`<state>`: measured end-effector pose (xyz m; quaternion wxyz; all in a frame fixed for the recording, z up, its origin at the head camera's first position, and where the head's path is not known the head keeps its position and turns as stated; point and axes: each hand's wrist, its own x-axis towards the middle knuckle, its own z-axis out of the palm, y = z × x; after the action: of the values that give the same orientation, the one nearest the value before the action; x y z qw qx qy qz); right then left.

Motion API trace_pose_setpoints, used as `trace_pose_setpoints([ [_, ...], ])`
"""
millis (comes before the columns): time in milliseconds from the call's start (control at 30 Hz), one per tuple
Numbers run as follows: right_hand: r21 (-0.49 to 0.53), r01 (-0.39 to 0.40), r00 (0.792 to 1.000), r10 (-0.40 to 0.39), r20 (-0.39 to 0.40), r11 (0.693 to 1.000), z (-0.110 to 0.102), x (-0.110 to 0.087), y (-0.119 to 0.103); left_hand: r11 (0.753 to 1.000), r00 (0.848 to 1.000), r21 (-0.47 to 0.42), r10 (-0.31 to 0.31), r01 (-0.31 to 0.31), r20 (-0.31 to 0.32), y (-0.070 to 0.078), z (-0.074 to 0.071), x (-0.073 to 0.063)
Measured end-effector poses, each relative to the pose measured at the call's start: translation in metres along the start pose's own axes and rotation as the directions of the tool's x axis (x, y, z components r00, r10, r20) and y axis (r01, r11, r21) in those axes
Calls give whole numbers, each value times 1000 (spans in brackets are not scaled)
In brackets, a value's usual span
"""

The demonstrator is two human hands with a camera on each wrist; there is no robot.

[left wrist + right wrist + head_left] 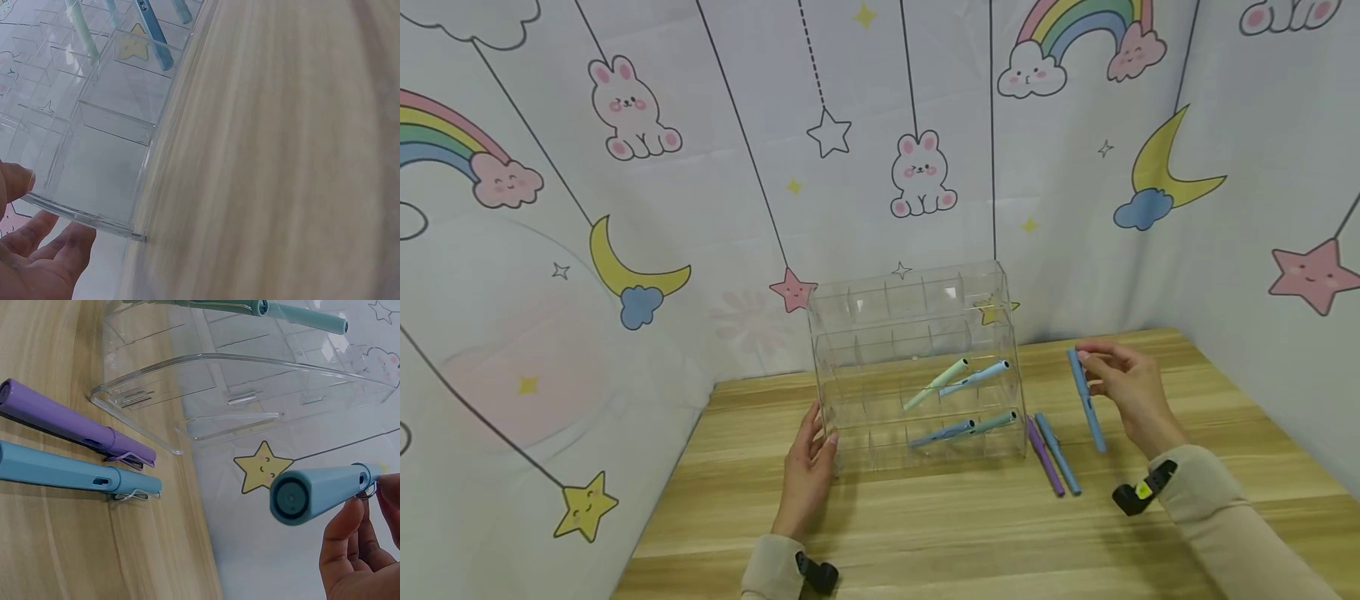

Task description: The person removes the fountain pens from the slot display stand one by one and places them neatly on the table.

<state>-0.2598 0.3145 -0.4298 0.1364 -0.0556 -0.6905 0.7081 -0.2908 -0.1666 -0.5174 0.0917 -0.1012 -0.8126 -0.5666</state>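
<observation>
Backdrop printed with bunnies and moons (850,221) fills the upper frame; wooden table (955,533) takes the lower part; clear acrylic tiered rack (880,387) stands at centre; left hand (808,462), lower left of centre, grips the rack's side panel, thumb on one face, fingers on the other; right hand (1123,387), right of centre, pinches a blue capped pen (1086,398) near its upper end, off the table; loading looks just past half: four pens in the rack, pale green pen (936,384) and light blue pen (973,379) higher, dark blue pen (942,434) and grey-green pen (996,422) in the bottom tier; three are left outside: the pinched one, plus purple pen (1047,458) and second blue pen (1059,457), side by side at the rack's right.
</observation>
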Motion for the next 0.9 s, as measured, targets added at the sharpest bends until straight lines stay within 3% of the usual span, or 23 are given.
trace_pose_setpoints([
  [467,-10,-5,1000,5,0,1000,-5,-1,13,1000,1000,8,2,-2,-1,0,0,0],
  [900,-99,-44,999,43,-17,994,-2,-1,30,1000,1000,13,-1,1,-4,0,1,-1],
])
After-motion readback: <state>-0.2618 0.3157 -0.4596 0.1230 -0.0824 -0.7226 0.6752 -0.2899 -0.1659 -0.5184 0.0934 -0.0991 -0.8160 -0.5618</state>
